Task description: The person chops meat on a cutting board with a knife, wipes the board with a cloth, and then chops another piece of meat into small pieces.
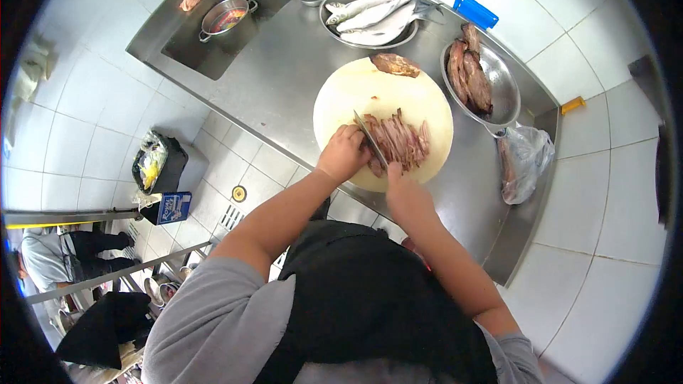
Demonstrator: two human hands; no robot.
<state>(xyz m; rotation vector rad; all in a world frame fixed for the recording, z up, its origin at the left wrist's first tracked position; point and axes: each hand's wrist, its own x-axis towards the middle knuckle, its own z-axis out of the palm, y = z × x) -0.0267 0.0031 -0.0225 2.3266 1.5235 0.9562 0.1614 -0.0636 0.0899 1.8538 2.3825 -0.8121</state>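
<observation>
My right hand (pixel 407 195) grips a knife (pixel 371 138), its blade slanting up and left across the round cutting board (pixel 334 99). Just left of the blade, my left hand (pixel 344 152) has its fingers curled and pressed down on meat at the board's near left side; the piece under them is mostly hidden. Sliced strips of meat (pixel 402 141) lie in a row to the right of the blade. A larger browned chunk of meat (pixel 395 65) rests at the board's far edge.
Whole fish (pixel 377 18) fill a metal bowl behind the board. Browned meat pieces (pixel 469 75) lie in a colander (pixel 504 85) at right, near a plastic bag (pixel 530 160). At left is a sink (pixel 213 64) holding a pot (pixel 226 20). Another person (pixel 50 256) stands at lower left.
</observation>
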